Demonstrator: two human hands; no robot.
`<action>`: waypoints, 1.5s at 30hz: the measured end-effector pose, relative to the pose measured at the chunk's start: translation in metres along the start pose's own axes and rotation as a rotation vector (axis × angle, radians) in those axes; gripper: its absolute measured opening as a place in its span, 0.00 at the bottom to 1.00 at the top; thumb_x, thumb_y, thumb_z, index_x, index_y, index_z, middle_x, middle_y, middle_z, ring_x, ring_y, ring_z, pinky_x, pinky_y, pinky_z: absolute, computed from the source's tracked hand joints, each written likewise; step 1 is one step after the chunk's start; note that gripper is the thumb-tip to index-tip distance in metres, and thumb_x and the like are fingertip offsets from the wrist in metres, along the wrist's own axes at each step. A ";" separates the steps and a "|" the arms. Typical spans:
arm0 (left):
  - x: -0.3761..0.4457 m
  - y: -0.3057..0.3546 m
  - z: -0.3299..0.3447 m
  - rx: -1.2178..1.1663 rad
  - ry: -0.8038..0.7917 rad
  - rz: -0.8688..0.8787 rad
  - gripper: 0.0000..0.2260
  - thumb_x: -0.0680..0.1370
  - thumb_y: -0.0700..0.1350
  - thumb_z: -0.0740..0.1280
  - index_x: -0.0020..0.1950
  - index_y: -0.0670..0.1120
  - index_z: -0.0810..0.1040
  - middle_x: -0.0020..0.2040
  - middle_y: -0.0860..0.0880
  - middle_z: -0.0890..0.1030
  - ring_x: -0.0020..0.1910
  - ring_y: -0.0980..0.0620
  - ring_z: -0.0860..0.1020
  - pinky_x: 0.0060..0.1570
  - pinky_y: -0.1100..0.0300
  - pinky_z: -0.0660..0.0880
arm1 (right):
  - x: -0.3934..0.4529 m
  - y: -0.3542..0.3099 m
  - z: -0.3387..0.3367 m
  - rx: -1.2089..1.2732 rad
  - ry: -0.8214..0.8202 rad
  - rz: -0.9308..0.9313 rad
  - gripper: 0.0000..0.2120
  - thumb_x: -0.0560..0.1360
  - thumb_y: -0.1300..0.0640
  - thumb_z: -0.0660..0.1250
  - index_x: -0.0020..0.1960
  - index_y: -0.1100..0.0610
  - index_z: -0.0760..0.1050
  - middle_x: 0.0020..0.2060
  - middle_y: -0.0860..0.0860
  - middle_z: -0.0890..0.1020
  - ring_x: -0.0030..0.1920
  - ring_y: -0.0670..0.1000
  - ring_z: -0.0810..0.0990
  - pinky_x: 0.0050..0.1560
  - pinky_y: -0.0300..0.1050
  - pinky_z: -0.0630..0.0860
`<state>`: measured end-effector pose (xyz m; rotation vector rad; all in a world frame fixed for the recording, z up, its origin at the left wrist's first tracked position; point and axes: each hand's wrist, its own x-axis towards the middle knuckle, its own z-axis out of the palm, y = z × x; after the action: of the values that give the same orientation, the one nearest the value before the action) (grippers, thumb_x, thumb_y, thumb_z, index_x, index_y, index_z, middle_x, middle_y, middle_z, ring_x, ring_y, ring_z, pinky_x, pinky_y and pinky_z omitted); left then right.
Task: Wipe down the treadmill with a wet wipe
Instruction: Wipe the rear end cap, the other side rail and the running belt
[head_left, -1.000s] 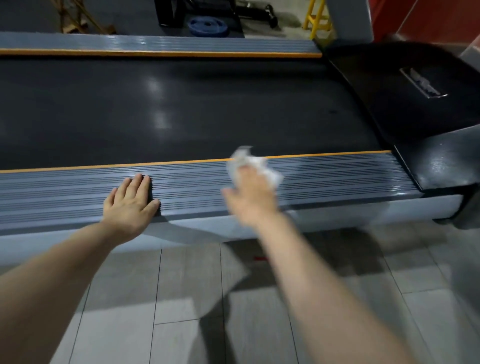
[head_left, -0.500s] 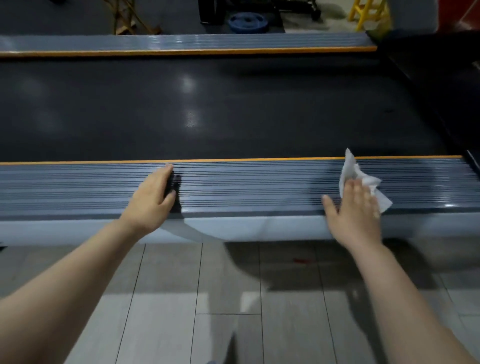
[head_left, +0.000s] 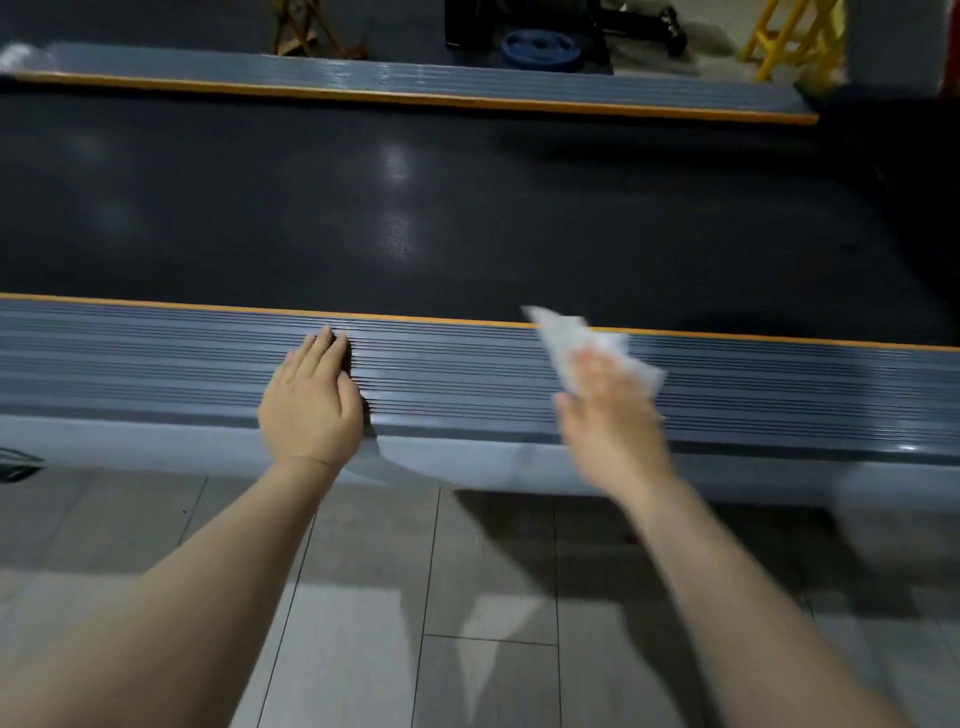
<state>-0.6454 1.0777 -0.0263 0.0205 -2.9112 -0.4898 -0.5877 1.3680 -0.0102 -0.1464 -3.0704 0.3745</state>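
Observation:
The treadmill lies across the view, its black belt between two grey ribbed side rails with orange edges. On the near rail my left hand rests flat with straight fingers. To its right my right hand, blurred by motion, presses a crumpled white wet wipe onto the same rail with flat fingers. The wipe sticks out past the fingertips to the orange edge.
Grey floor tiles run along the treadmill's near side. Beyond the far rail lie a blue weight plate, a wooden stand and a yellow frame. The dark motor cover rises at right.
My right hand with the wipe has slid left along the near rail after going right. The left hand stays planted on the rail. The view has tilted slightly.

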 end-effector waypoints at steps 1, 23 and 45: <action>-0.001 0.000 0.000 -0.009 0.016 0.006 0.29 0.77 0.52 0.46 0.73 0.45 0.73 0.74 0.46 0.71 0.74 0.47 0.67 0.75 0.50 0.62 | -0.004 0.028 -0.009 -0.009 -0.004 0.126 0.28 0.81 0.46 0.51 0.79 0.54 0.52 0.78 0.53 0.57 0.77 0.55 0.56 0.75 0.56 0.58; -0.004 -0.003 0.005 -0.089 0.119 -0.012 0.28 0.72 0.47 0.54 0.72 0.50 0.73 0.69 0.50 0.77 0.68 0.47 0.74 0.62 0.50 0.72 | -0.023 0.008 0.011 -0.092 0.101 0.346 0.29 0.82 0.46 0.52 0.78 0.59 0.55 0.76 0.59 0.60 0.76 0.59 0.58 0.75 0.57 0.55; 0.001 -0.009 0.009 -0.071 0.128 0.064 0.29 0.71 0.49 0.50 0.66 0.48 0.79 0.69 0.50 0.77 0.69 0.49 0.74 0.67 0.52 0.70 | 0.011 -0.060 0.069 -0.793 0.348 -1.157 0.30 0.80 0.57 0.48 0.79 0.62 0.42 0.79 0.58 0.45 0.79 0.57 0.47 0.78 0.54 0.46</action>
<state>-0.6486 1.0724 -0.0375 -0.0487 -2.7584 -0.5598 -0.6080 1.2948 -0.0624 1.2760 -2.2351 -0.7972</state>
